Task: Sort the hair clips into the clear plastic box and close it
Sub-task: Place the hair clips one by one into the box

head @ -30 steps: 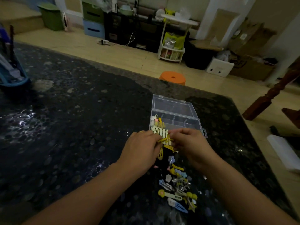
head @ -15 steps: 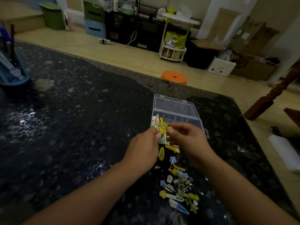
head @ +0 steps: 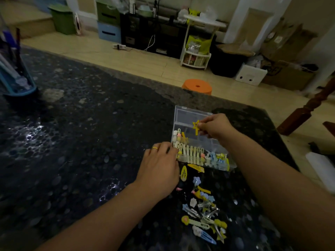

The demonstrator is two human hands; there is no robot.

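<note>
Looking down from the head view, we see our right hand pinching a yellow star clip above the open clear plastic box. Left hand rests at the box's near-left corner, grip unclear. Loose hair clips lie on the dark table just below.

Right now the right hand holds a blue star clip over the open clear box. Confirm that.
Not quite: the star clip in the right hand is yellow, not blue. The head view shows it pinched above the open clear box.
</note>
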